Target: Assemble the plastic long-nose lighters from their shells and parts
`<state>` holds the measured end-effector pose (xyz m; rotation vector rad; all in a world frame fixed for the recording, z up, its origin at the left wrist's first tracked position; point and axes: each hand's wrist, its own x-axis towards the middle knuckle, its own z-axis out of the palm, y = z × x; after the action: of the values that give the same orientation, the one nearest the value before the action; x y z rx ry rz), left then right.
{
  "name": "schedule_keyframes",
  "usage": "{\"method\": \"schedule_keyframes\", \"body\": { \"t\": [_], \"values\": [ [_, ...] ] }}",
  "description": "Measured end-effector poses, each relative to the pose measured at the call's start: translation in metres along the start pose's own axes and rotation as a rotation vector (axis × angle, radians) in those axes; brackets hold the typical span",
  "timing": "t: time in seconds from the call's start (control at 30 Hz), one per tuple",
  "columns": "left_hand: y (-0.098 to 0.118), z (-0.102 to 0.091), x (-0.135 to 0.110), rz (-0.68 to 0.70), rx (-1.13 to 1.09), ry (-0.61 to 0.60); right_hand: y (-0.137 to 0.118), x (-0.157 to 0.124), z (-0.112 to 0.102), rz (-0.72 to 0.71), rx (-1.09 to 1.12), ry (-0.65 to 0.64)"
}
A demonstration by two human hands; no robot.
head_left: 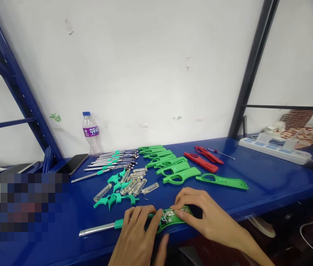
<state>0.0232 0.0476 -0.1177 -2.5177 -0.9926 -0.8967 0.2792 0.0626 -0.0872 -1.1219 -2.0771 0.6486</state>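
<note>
Near the front edge of the blue bench lies a green handle shell with a metal tube sticking out to its left. My left hand rests on the shell's left part, fingers curled over it. My right hand presses its fingertips onto the small wires and parts inside the shell's right part. Both hands hold the piece flat on the bench.
Behind my hands lie green handle shells, two red shells, several metal tubes, green triggers and small clear tubes. A water bottle and a phone stand at the back left, a power strip at the right.
</note>
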Motion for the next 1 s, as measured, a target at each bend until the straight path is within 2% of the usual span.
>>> {"method": "schedule_keyframes", "body": {
  "t": [0.23,0.4,0.53,0.67,0.73,0.83,0.9,1.0],
  "values": [
    [-0.003,0.007,0.001,-0.016,-0.031,-0.039,0.0,0.001,0.001,0.006,-0.01,0.008],
    [-0.01,0.011,-0.003,0.059,0.023,0.0,0.001,0.0,0.002,0.03,-0.026,-0.005],
    [-0.011,0.011,-0.002,0.063,0.051,0.04,0.0,0.0,0.005,0.031,-0.043,-0.009],
    [-0.013,0.011,-0.004,0.098,0.127,0.058,0.001,-0.004,0.007,0.015,-0.135,0.09],
    [-0.014,0.013,-0.006,0.132,0.187,0.072,0.007,-0.009,-0.003,0.0,-0.24,0.224],
    [-0.015,0.014,-0.008,0.152,0.237,0.077,0.03,-0.021,-0.036,0.017,-0.393,0.447],
    [-0.015,0.014,-0.008,0.152,0.24,0.071,0.053,-0.032,-0.062,0.095,-0.473,0.502],
    [-0.014,0.011,-0.007,0.172,0.223,0.064,0.087,-0.05,-0.091,0.181,-0.67,0.499]
  ]
}}
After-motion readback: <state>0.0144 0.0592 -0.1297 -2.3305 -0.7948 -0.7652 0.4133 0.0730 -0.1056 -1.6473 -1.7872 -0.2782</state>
